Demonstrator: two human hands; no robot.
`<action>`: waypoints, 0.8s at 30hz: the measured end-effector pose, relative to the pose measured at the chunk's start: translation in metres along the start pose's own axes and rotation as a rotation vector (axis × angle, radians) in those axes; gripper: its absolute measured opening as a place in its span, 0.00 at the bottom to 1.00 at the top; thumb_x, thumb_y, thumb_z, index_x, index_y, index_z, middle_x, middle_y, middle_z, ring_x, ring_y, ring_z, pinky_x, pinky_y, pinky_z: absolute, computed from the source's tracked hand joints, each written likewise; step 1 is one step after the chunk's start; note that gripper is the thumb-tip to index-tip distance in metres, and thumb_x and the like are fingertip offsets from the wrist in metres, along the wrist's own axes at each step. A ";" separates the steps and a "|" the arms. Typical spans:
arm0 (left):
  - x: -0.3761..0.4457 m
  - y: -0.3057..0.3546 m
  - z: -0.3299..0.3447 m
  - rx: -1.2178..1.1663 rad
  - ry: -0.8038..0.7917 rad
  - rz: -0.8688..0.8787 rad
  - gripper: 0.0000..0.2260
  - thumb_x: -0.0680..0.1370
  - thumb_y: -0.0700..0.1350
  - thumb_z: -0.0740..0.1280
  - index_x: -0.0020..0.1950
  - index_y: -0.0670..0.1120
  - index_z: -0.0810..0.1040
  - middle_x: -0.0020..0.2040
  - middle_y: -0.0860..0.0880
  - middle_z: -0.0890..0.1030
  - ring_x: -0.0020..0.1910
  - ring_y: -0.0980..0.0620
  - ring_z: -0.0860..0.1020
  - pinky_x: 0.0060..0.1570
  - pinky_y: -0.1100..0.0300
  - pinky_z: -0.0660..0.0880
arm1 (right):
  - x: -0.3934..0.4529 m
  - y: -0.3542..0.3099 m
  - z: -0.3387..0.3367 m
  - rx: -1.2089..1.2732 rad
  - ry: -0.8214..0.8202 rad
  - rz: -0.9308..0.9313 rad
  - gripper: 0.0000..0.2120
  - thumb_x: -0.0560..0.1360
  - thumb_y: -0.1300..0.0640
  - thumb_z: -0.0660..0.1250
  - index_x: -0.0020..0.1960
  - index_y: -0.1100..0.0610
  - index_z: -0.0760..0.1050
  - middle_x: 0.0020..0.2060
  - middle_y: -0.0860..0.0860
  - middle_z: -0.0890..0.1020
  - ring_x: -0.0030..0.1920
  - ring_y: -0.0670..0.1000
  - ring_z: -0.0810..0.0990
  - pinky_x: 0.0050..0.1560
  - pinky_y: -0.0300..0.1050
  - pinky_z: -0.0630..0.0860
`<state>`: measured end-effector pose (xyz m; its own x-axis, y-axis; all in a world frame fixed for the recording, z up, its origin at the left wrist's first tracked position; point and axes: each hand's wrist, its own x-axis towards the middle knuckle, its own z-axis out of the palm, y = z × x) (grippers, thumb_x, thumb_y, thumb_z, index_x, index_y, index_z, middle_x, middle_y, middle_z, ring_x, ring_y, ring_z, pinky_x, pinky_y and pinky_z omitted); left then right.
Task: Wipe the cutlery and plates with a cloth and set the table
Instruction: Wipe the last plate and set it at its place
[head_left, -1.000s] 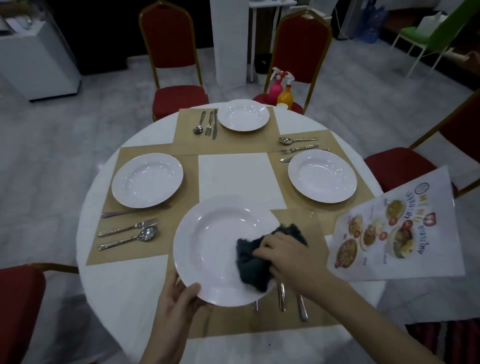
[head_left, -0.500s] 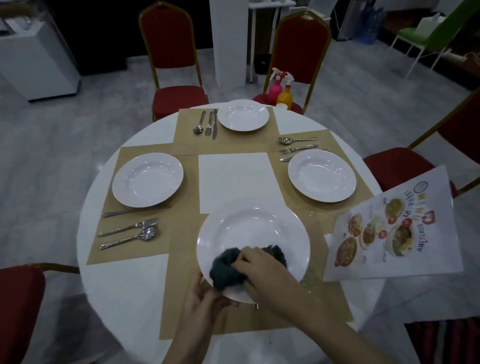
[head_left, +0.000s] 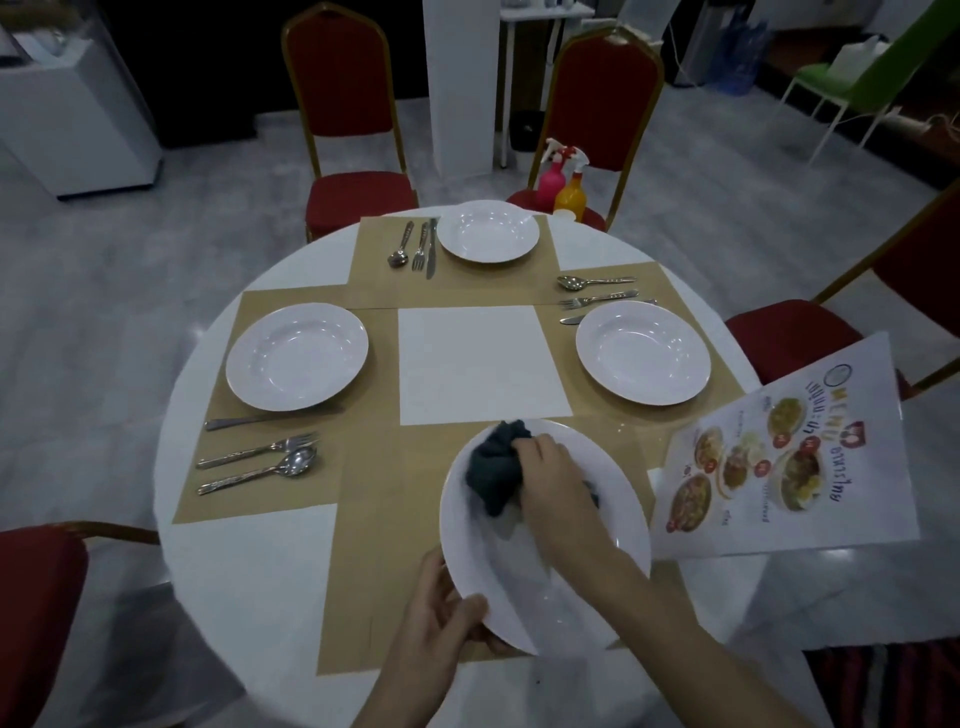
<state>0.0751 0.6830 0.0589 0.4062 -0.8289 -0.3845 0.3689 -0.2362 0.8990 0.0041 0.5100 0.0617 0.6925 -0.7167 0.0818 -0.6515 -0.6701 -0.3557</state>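
Cutlery (head_left: 257, 460) is seen first, a knife, fork and spoon lying well to the left of the fingers on a brown placemat (head_left: 363, 467), just below a white plate on the left (head_left: 297, 356). Nearer the viewer, the left hand (head_left: 434, 631) is curled around the near rim of the held plate (head_left: 545, 530), thumb on top and fingers (head_left: 483, 642) tucked beneath, so the plate is gripped and tilted above the placemat. Just beyond and to the right of that grip, a dark cloth (head_left: 493, 475) is bunched against the far part of the plate's face. The cloth is clutched by the right hand (head_left: 558, 486), with its fingers folded over the bundle. Farther off, beyond both hands, a plate at the far side (head_left: 487, 230) is set with its own cutlery beside it. To the right of the fingers, a plate on the right (head_left: 643, 352) is laid, and a printed menu sheet (head_left: 779, 457) hangs over the round table's (head_left: 249, 571) edge.

Wiping of this plate appears to be under way. For a thorough job, the cloth would best be swept around the whole rim and across the centre while the plate is turned in the left-hand grip. A firm pinch should be kept, since a smooth tilted plate could slip.
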 end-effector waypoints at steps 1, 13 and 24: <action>0.003 0.003 0.002 0.011 0.004 0.005 0.19 0.76 0.39 0.67 0.65 0.50 0.70 0.57 0.45 0.81 0.45 0.38 0.82 0.38 0.53 0.80 | 0.003 -0.010 0.001 0.053 0.043 -0.034 0.17 0.76 0.65 0.62 0.64 0.59 0.72 0.55 0.54 0.76 0.53 0.53 0.75 0.56 0.47 0.75; 0.003 0.015 0.002 0.052 -0.042 -0.015 0.26 0.71 0.44 0.68 0.69 0.46 0.70 0.56 0.45 0.82 0.45 0.41 0.80 0.41 0.56 0.77 | 0.025 0.013 -0.010 -0.048 0.063 -0.765 0.18 0.73 0.64 0.69 0.63 0.58 0.76 0.60 0.55 0.79 0.54 0.56 0.77 0.57 0.50 0.75; 0.014 0.039 0.018 -0.039 -0.022 0.120 0.18 0.70 0.38 0.64 0.59 0.43 0.74 0.45 0.41 0.83 0.35 0.42 0.80 0.32 0.48 0.78 | 0.050 0.046 -0.031 -0.187 0.296 -0.469 0.20 0.67 0.67 0.73 0.59 0.61 0.80 0.54 0.56 0.82 0.43 0.58 0.80 0.45 0.50 0.79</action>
<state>0.0799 0.6530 0.0928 0.4307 -0.8613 -0.2696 0.3514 -0.1151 0.9291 -0.0011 0.4371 0.0778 0.8217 -0.3410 0.4566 -0.3585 -0.9321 -0.0509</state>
